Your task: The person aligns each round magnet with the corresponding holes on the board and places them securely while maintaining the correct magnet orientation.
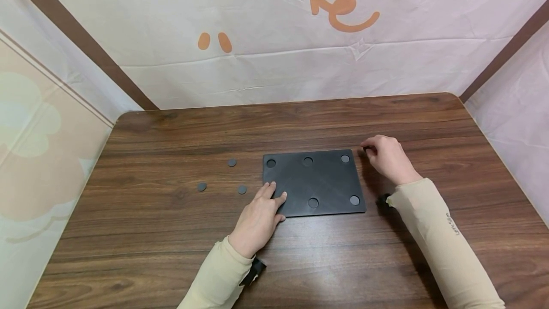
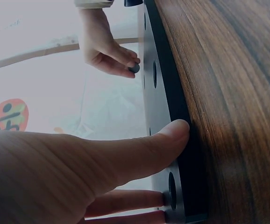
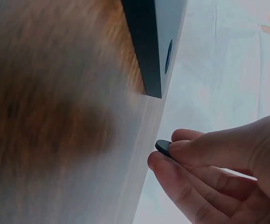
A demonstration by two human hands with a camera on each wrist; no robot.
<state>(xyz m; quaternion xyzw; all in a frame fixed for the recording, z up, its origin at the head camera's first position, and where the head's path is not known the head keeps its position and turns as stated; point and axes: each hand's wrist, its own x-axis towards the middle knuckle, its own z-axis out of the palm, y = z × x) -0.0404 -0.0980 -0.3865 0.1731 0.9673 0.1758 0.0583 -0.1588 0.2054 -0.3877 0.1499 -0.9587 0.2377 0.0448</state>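
A flat black board (image 1: 319, 180) with several round recesses lies on the table. My left hand (image 1: 259, 218) rests on its lower left corner, fingers spread over the surface; in the left wrist view the thumb (image 2: 174, 133) presses the board's side edge. Just beyond the board's right edge, my right hand (image 1: 388, 156) pinches a small dark disc (image 3: 163, 147) between thumb and fingers, above the table. Two recesses at the right, the upper (image 1: 345, 159) and the lower (image 1: 354, 200), look filled with lighter grey discs. The left hand covers the lower left recess in the head view.
Three loose grey discs lie left of the board: one farther back (image 1: 232, 162), one near the left hand (image 1: 242, 189) and one farthest left (image 1: 202, 186). The wooden table (image 1: 150, 232) meets a printed white cloth wall (image 1: 279, 75) at the back.
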